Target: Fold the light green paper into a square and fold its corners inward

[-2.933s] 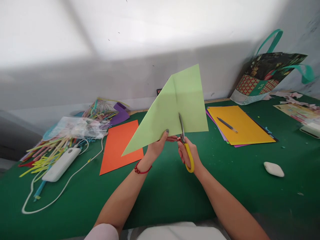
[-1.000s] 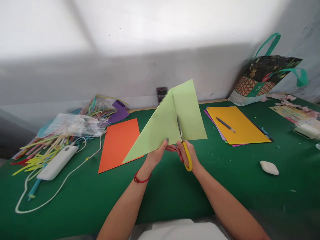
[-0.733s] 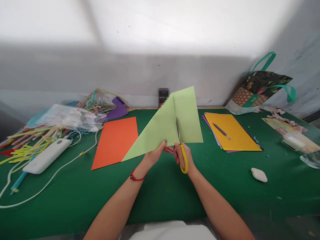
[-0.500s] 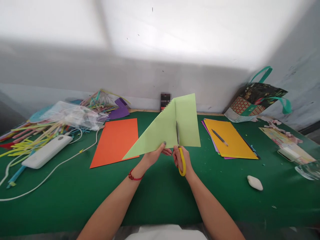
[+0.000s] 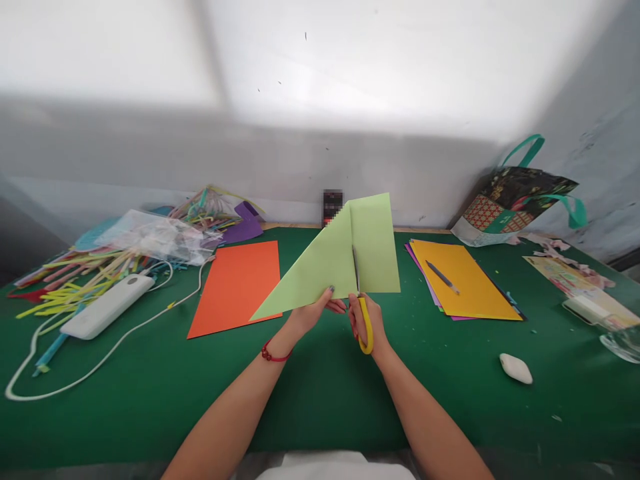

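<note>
A light green sheet of paper (image 5: 320,260), folded to a slanted edge on its left, is held up over the table. My left hand (image 5: 315,308) pinches its lower edge, thumb on top. My right hand (image 5: 367,320) is closed round the yellow handles of a pair of scissors (image 5: 367,327). Their blade points away from me and lies along the crease between the slanted part and the right-hand strip. The paper hides part of the blades.
An orange sheet (image 5: 235,287) lies left, beside a white power bank (image 5: 107,307) with its cable and many coloured strips (image 5: 75,273). Right are stacked yellow sheets (image 5: 465,280) with a pen (image 5: 443,277), a white case (image 5: 516,369), a glass (image 5: 623,343) and a bag (image 5: 510,207).
The view has shifted slightly, so the table things sit a little lower and further right. Hands, paper and scissors keep almost the same arrangement.
</note>
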`<state>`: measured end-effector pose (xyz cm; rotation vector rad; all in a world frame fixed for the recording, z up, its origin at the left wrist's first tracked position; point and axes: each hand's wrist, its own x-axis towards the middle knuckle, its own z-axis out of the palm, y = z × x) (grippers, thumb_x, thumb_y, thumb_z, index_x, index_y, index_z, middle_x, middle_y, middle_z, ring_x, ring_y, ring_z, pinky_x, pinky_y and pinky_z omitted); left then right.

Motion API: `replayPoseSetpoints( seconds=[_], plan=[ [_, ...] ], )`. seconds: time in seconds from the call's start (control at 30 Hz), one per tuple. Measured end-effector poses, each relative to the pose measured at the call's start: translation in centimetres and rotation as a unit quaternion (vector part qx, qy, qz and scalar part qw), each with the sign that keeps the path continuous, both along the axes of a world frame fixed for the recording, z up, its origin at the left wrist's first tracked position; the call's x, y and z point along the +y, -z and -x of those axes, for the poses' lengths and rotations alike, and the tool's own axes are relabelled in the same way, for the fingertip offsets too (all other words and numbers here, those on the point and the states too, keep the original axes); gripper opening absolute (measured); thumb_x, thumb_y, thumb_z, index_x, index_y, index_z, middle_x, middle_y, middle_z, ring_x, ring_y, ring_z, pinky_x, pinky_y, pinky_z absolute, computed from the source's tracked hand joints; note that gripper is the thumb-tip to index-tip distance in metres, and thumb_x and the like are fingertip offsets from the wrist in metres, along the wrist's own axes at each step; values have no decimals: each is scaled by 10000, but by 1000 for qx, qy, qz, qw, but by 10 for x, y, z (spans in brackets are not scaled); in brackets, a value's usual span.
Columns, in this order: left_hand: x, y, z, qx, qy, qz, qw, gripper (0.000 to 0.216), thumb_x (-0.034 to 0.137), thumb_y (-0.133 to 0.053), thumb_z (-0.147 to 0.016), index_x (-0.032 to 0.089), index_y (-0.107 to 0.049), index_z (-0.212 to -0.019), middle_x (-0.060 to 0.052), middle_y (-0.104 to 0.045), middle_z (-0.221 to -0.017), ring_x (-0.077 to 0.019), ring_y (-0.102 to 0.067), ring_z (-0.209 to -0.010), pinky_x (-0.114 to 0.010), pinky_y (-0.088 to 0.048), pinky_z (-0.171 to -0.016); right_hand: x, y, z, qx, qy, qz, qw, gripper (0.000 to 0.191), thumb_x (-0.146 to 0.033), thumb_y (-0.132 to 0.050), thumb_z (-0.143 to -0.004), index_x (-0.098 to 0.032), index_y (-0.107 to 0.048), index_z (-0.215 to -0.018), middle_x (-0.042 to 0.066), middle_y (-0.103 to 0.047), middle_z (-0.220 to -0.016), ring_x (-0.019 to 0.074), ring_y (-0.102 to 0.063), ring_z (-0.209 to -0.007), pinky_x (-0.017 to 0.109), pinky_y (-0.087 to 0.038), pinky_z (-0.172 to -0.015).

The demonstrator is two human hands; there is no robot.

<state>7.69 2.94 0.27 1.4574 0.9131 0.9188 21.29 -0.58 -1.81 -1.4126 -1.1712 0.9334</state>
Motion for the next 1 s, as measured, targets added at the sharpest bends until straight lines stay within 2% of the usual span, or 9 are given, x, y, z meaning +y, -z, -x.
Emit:
replayPoseSetpoints(
  seconds=[0.2,0.4,0.67,0.8,0.9,1.0],
  plan=[
    [0,0,1,13,4,0,1000,455,541,-446,-831,197,-680,-646,-34,-726,-689,-194,-695,-670,-347,-562,-797,-2,-3,2,17,-8,1,1000,503,-715,-456,-761,-237,-408,-611,-81,-402,-381,91,-356,-266,239,-309,-291],
    [-1,-6,3,39,14,-3,999,458,530,-409,-839,217,-683,-646,-15,-727,-695,-190,-696,-684,-341,-558,-796,1,4,1,44,-21,-11,999,507,-711,-485,-750,-225,-426,-618,-70,-436,-419,87,-373,-302,237,-320,-320],
    [-1,-5,5,45,-4,-15,999,458,540,-417,-844,226,-693,-656,-28,-738,-714,-209,-706,-735,-358,-542,-853,5,8,-1,69,-53,-16,996,497,-713,-484,-750,-227,-429,-658,-80,-418,-440,91,-371,-323,236,-327,-336],
    [-1,-7,5,29,-19,-19,999,454,560,-430,-830,233,-694,-660,-31,-736,-703,-220,-707,-739,-366,-562,-811,3,5,1,88,-79,-14,993,490,-718,-484,-746,-231,-441,-711,-85,-419,-461,88,-353,-326,229,-319,-335],
    [-2,-8,5,31,-1,-23,999,455,547,-429,-839,225,-699,-664,-35,-734,-707,-214,-704,-713,-363,-565,-799,3,4,0,81,-69,-10,994,540,-761,-458,-721,-227,-433,-646,-72,-408,-437,93,-358,-335,236,-316,-350],
    [-4,-9,4,34,23,-19,999,462,548,-435,-841,210,-700,-673,-43,-735,-713,-211,-702,-690,-361,-570,-780,5,5,-4,31,-54,-19,998,609,-787,-381,-734,-220,-423,-515,-37,-393,-374,115,-409,-366,259,-356,-417]
  ],
)
